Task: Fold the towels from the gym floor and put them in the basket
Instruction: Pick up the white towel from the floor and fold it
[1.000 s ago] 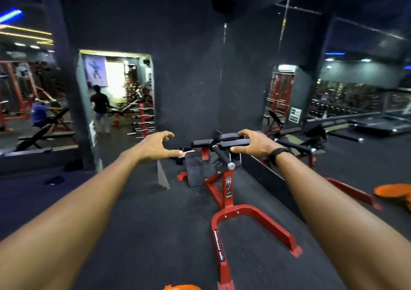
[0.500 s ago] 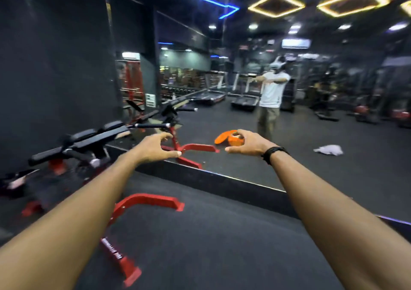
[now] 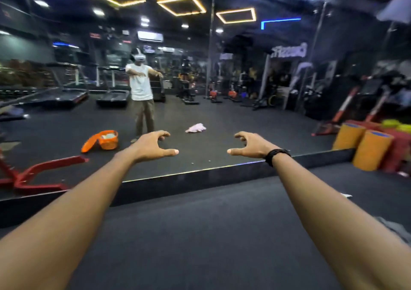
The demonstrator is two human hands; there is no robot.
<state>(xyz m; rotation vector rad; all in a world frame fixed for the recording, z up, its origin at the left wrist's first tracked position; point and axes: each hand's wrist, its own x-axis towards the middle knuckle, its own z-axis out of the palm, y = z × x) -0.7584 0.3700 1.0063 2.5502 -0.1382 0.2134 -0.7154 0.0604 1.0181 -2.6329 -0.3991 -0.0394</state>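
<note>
Both my arms stretch forward toward a wall mirror. My left hand (image 3: 153,144) and my right hand (image 3: 250,145) hover in the air with fingers loosely curled, holding nothing. In the mirror I see the reflection of an orange basket (image 3: 107,139) with its lid leaning beside it and something pale inside. A crumpled pinkish towel (image 3: 195,128) also shows in the mirror, lying on the dark floor. A grey cloth (image 3: 393,226) lies on the real floor at the right edge, partly cut off.
The mirror's dark base ledge (image 3: 200,178) runs across ahead of me. A red machine frame (image 3: 40,174) stands at the left. Two orange foam rollers (image 3: 369,149) stand at the right by a red box. My own reflection (image 3: 141,92) stands in the mirror.
The view has swung right, from the red bench and dark wall to the mirror. The basket and towel reflections came into sight. Both hands stayed raised and spread further apart.
</note>
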